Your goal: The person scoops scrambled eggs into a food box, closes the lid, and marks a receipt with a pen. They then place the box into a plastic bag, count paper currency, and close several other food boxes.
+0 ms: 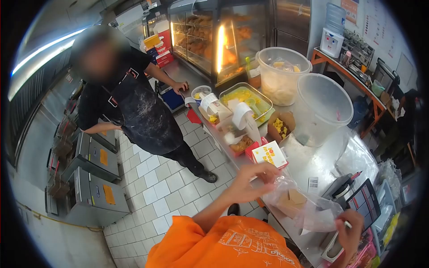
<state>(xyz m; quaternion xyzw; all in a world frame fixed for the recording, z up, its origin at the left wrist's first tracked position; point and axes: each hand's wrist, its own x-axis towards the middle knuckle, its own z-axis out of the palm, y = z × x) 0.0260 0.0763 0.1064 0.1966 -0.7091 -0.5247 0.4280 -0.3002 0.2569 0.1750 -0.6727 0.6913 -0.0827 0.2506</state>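
Observation:
My left hand [255, 182] is closed, its fingertips pinching the edge of a clear plastic bag [286, 184]. Inside the bag sits a brown cardboard food box [292, 198]. At the bag's other end, my right hand [351, 230] has curled fingers with a small pale object [347, 224] at them; I cannot tell what it is. Just beyond my left hand stands a white and red printed box [270, 154]. A tablet [364, 203] on a stand is close above my right hand.
Behind the printed box are a kraft box of yellow food [280, 127], a metal tray [246, 96] and two large clear tubs [321, 107]. A heated display case [214, 40] stands at the back. Across the counter's left side, a person in a dark apron [143, 107] rests a hand on it.

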